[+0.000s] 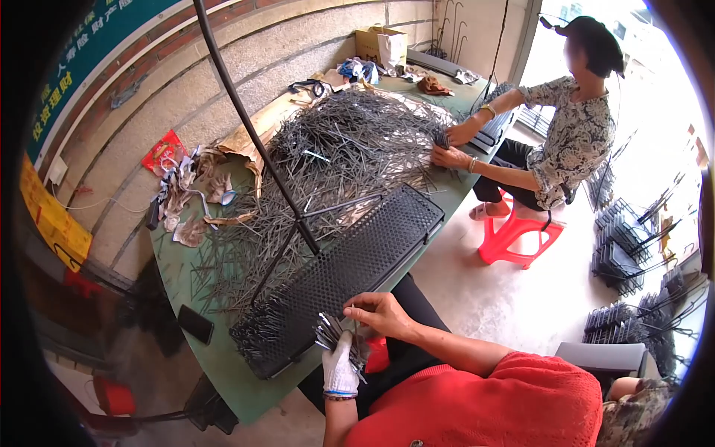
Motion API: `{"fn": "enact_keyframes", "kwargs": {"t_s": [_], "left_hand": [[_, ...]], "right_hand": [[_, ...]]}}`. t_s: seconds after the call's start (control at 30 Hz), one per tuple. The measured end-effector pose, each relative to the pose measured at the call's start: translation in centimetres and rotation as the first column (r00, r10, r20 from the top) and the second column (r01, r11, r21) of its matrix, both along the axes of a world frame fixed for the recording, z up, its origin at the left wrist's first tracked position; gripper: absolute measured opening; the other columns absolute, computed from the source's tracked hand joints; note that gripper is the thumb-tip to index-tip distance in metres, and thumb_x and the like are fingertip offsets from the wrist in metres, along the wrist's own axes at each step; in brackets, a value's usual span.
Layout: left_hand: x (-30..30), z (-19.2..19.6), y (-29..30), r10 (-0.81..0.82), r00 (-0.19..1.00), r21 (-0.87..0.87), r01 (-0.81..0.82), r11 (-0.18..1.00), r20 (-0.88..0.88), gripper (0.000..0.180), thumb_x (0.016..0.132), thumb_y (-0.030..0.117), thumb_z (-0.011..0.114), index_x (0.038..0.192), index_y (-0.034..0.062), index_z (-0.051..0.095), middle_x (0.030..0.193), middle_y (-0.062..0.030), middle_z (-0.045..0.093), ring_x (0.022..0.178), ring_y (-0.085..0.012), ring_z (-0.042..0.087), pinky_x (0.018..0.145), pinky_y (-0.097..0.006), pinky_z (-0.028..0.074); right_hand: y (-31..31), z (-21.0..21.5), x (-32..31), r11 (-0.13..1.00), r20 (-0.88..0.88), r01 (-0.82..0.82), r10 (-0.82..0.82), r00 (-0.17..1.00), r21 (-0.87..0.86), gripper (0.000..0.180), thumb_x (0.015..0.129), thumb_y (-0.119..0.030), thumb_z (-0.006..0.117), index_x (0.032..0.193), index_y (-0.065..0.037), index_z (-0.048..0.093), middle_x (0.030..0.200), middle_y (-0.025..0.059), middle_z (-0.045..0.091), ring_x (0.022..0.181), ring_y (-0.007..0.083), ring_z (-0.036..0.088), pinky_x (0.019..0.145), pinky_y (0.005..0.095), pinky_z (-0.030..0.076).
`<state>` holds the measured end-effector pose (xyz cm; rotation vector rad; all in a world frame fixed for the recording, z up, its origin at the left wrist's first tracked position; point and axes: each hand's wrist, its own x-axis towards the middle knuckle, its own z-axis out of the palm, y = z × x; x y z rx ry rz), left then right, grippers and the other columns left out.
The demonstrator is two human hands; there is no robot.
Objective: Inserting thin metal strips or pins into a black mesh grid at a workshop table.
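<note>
From the head camera, the left hand [340, 366], in a white glove, is closed around a bundle of thin grey metal pins [330, 332]; how many pins it grips cannot be counted, and its fingers are hidden behind the glove's back. The right hand [380, 311], bare, pinches narrowly at the top of that bundle, just over the near end of one long black perforated tray [350, 262]. The tray lies slantwise on the green counter [223, 357], its near corner reaching the counter's edge. A heap of loose pins [342, 153], too tangled to count, covers the counter's middle, leaving little bare surface. One black phone [195, 324] lies near the left edge. Across the counter, another person [566, 127] sits on a red stool [518, 235], two hands in the heap.
</note>
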<state>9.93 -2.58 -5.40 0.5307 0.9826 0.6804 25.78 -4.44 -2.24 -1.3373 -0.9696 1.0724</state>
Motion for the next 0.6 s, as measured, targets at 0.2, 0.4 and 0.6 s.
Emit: {"fn": "enact_keyframes", "kwargs": {"t_s": [0.2,0.4,0.6], "left_hand": [[0.9,2.1,-1.5,0.077,0.995,0.033,-0.075,0.997,-0.069,0.020,0.089,0.022,0.063,0.092,0.0019,0.061,0.074,-0.0049,0.064,0.055,-0.0130,0.060,0.049,-0.026,0.051],[0.7,1.2,-0.9,0.067,0.989,0.022,-0.065,0.998,-0.130,0.018,0.091,0.023,0.063,0.089,0.0054,0.061,0.071,-0.0025,0.061,0.051,-0.0108,0.056,0.046,-0.024,0.047],[1.2,2.4,0.3,0.030,0.996,-0.019,-0.031,0.999,-0.086,0.017,0.093,0.022,0.061,0.088,0.0067,0.058,0.066,0.0009,0.053,0.047,-0.0070,0.045,0.042,-0.022,0.037]], "right_hand": [[-0.8,0.7,1.7,0.998,-0.004,0.055,-0.055,0.998,0.038,0.029,0.091,-0.025,0.066,0.102,0.002,0.067,0.077,0.0022,0.065,0.066,0.0068,0.058,0.059,0.0241,0.049],[-0.5,-0.4,2.0,0.993,-0.169,0.117,-0.111,0.979,0.026,0.029,0.092,-0.026,0.065,0.103,0.001,0.067,0.073,-0.0016,0.060,0.064,0.0053,0.054,0.055,0.0226,0.045],[1.4,-1.9,3.1,0.992,-0.304,0.119,-0.122,0.945,-0.028,0.028,0.092,-0.026,0.065,0.099,0.001,0.067,0.071,-0.0016,0.059,0.061,0.0055,0.052,0.054,0.0221,0.043]]}}
